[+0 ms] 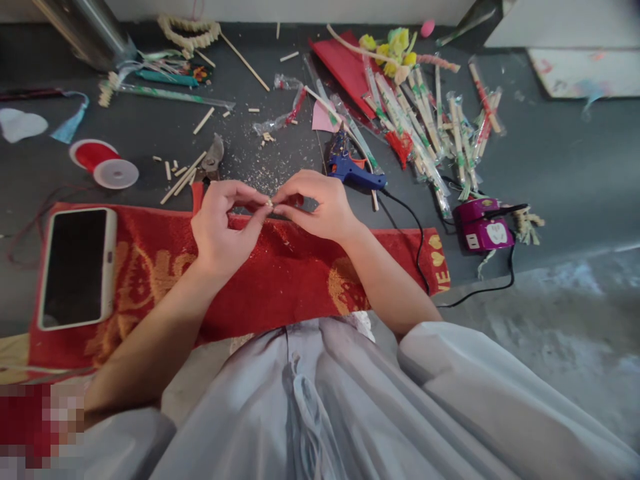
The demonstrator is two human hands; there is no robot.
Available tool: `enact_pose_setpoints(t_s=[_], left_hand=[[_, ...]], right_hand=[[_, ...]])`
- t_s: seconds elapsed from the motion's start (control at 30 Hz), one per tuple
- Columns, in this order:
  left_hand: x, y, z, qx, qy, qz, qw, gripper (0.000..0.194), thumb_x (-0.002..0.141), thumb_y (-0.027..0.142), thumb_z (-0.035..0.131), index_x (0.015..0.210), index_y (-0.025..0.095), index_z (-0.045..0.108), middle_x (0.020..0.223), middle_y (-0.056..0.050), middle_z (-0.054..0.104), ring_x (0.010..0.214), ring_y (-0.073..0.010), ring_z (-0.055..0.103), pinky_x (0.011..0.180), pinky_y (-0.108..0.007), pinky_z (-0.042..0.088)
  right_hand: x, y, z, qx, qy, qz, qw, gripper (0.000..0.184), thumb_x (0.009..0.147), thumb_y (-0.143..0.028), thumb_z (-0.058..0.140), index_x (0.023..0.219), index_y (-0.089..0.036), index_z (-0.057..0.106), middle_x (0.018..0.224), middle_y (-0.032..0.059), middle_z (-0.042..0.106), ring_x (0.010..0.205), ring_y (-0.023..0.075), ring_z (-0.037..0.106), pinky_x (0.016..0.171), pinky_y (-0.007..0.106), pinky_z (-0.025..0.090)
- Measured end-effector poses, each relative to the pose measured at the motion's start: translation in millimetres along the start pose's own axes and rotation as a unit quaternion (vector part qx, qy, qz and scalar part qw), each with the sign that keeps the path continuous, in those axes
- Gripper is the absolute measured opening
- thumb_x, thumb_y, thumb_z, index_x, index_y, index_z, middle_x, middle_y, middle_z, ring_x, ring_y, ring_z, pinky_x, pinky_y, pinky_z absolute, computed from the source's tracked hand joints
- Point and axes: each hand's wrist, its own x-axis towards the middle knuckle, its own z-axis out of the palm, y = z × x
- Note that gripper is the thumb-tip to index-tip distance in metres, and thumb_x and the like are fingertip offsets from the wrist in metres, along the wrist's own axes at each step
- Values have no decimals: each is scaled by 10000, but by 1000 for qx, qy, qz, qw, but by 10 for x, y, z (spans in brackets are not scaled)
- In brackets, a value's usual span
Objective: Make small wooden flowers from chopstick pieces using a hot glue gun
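Observation:
Over the upper edge of a red towel [280,287], my left hand [220,230] and my right hand [317,207] meet fingertip to fingertip. Between them is a tiny pale piece [270,204], perhaps a bit of cut wooden stick; its exact shape is too small to make out. Both hands are closed in a pinch on it. Just beyond my left hand lie cutting pliers [213,157] with red handles, partly hidden by the hand. Short cut sticks [185,179] lie left of them. A blue glue gun [353,170] rests beyond my right hand.
On the towel's left lies a phone [77,267]. Behind it is a spool of red thread [103,160]. Wrapped chopsticks [420,127] are heaped at the back right, near a purple power socket [483,227] with a black cord. Pale crumbs litter the grey table [280,73].

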Motion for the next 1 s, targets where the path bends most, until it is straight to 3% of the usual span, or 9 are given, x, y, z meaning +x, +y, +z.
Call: enact_pose_setpoints(t_s=[0.2,0.33,0.57,0.77,1.0], left_hand=[[-4,52,21,-5,-6,2,1000,263,801,204,767,956,315,586,912,38,744,828,-149,734,783,-330,624],[16,83,46,-40,7,10,999,242,794,186,759,930,273,579,884,12,740,826,-157,742,778,-323,628],[59,91,64,-82,15,-89,993,326,721,276,834,874,247,547,830,7,722,790,-150,730,745,-280,604],[73,15,67,-130,2,-123,984,357,676,278,851,866,232,551,790,7,714,737,-129,712,693,-248,594],[68,-71,78,-154,-8,-157,975,316,682,244,832,857,225,570,785,9,684,757,-125,702,708,-236,593]], right_hand=[[-4,30,8,-5,-12,16,1000,303,951,-431,581,882,-158,693,768,15,703,715,90,604,651,229,466],[-6,21,5,-24,-16,26,999,309,964,-427,557,878,-162,689,764,18,694,715,95,596,663,240,465],[-4,-3,-3,-18,-3,8,1000,274,961,-395,563,871,-164,680,766,23,695,716,102,601,655,248,470],[-7,-1,0,-19,-2,0,1000,261,969,-381,552,871,-162,654,760,17,677,721,101,595,665,248,474],[-5,-4,2,-40,-22,-1,999,263,982,-392,515,892,-168,618,782,24,664,785,126,608,781,309,514]])
